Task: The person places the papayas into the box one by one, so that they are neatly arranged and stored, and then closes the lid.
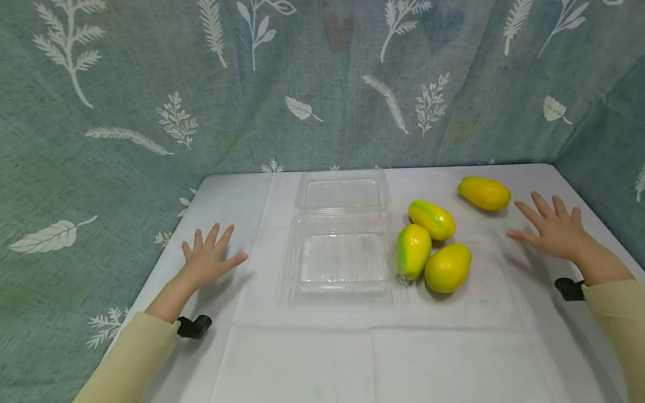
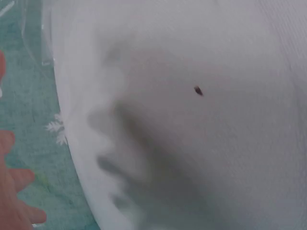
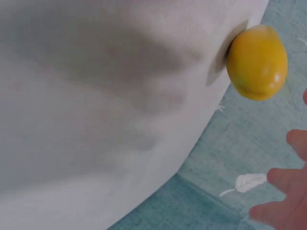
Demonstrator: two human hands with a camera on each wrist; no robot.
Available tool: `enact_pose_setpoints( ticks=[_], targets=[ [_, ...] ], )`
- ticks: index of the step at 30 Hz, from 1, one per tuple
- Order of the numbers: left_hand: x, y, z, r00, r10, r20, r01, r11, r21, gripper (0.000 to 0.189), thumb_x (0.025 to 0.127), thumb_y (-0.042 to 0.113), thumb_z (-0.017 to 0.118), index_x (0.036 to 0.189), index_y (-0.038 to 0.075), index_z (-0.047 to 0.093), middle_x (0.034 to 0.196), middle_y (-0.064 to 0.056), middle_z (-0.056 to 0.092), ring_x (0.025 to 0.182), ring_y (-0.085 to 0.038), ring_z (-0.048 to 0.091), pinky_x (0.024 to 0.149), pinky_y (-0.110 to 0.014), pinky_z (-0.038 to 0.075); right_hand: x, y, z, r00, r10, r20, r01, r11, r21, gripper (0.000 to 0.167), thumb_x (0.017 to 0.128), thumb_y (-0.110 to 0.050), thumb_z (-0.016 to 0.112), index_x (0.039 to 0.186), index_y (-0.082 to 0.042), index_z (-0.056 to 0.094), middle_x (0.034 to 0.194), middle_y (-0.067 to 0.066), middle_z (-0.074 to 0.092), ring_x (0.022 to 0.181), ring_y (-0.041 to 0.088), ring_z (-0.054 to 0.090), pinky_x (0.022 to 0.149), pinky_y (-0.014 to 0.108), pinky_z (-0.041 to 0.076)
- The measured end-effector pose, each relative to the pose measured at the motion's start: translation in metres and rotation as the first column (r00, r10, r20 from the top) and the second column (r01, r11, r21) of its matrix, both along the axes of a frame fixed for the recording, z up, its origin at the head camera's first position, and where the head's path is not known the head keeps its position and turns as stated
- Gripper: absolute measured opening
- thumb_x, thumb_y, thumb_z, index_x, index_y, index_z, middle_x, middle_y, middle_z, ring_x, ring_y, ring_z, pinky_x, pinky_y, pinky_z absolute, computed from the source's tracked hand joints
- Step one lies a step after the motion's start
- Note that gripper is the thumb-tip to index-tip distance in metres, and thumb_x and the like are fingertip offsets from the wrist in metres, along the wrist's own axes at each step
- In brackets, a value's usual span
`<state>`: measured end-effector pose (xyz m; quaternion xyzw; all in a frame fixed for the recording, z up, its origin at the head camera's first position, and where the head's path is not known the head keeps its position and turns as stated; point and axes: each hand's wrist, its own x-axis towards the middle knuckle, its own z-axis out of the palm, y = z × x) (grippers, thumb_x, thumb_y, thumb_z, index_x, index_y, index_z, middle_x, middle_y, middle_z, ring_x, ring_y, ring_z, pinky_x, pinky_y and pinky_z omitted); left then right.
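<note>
My left hand [image 1: 205, 262] hovers over the left part of the table with its fingers spread, holding nothing. On the other side, my right hand [image 1: 556, 232] is spread too, and the nearest thing to it is a yellow papaya-like fruit [image 1: 485, 193] at the back right. That fruit [image 3: 257, 62] also shows in the right wrist view, beyond the fingertips. A clear plastic clamshell box [image 1: 344, 257] lies unfolded between the hands, its lid [image 1: 345, 193] laid back. Right of the box sit a yellow-green fruit [image 1: 432, 220], another yellow-green one [image 1: 414, 252] and a rounder yellow fruit [image 1: 448, 267], close together.
A white cloth [image 1: 322, 347] covers the table, with fold lines across it. Grey-green leaf-patterned fabric [image 1: 322, 84] hangs behind the table and along its sides. A small dark speck [image 2: 198, 90] marks the cloth in the left wrist view.
</note>
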<state>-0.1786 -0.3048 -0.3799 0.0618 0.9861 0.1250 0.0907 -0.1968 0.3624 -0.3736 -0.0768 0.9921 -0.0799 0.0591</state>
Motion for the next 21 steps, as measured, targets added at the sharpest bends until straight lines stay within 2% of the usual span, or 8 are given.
enact_pose_setpoints(
  ticks=[5, 10, 16, 21],
  targets=[
    [0.005, 0.015, 0.006, 0.997, -0.07, -0.034, 0.074, 0.991, 0.114, 0.086, 0.087, 0.056, 0.049, 0.148, 0.012, 0.009, 0.151, -0.024, 0.003, 0.13, -0.055, -0.011, 0.094, -0.073, -0.009, -0.017, -0.003, 0.009, 0.999, 0.036, -0.03, -0.035, 0.999, 0.026, 0.085, 0.087, -0.059, 0.045, 0.144, -0.001, 0.018, 0.147, 0.031, 0.002, 0.126, 0.06, 0.004, 0.095, 0.074, -0.002],
    [0.01, 0.036, 0.009, 0.986, -0.152, -0.066, 0.161, 0.974, 0.159, 0.084, 0.086, 0.051, 0.055, 0.148, 0.012, 0.015, 0.151, -0.021, 0.01, 0.133, -0.052, -0.005, 0.098, -0.071, -0.005, -0.036, -0.006, 0.013, 0.994, 0.082, -0.074, -0.081, 0.997, 0.018, 0.079, 0.089, -0.054, 0.047, 0.14, 0.002, 0.025, 0.144, 0.034, 0.013, 0.122, 0.058, 0.015, 0.096, 0.072, 0.01],
    [0.016, 0.058, 0.007, 0.966, -0.232, -0.111, 0.248, 0.956, 0.156, 0.084, 0.083, 0.05, 0.06, 0.147, 0.012, 0.02, 0.151, -0.018, 0.017, 0.134, -0.05, 0.004, 0.101, -0.069, 0.001, -0.058, -0.012, 0.018, 0.998, 0.057, -0.02, -0.058, 0.998, -0.026, 0.083, 0.087, -0.056, 0.048, 0.14, 0.003, 0.024, 0.143, 0.035, 0.013, 0.122, 0.056, 0.018, 0.098, 0.068, 0.016],
    [0.022, 0.072, 0.001, 0.955, -0.278, -0.102, 0.292, 0.943, 0.163, 0.083, 0.082, 0.05, 0.06, 0.146, 0.012, 0.023, 0.15, -0.016, 0.021, 0.134, -0.05, 0.01, 0.101, -0.069, 0.004, -0.075, -0.017, 0.015, 0.999, 0.033, 0.04, -0.03, 0.996, -0.084, 0.082, 0.088, -0.052, 0.05, 0.142, 0.002, 0.021, 0.144, 0.033, 0.012, 0.123, 0.057, 0.017, 0.096, 0.07, 0.017]
  ],
)
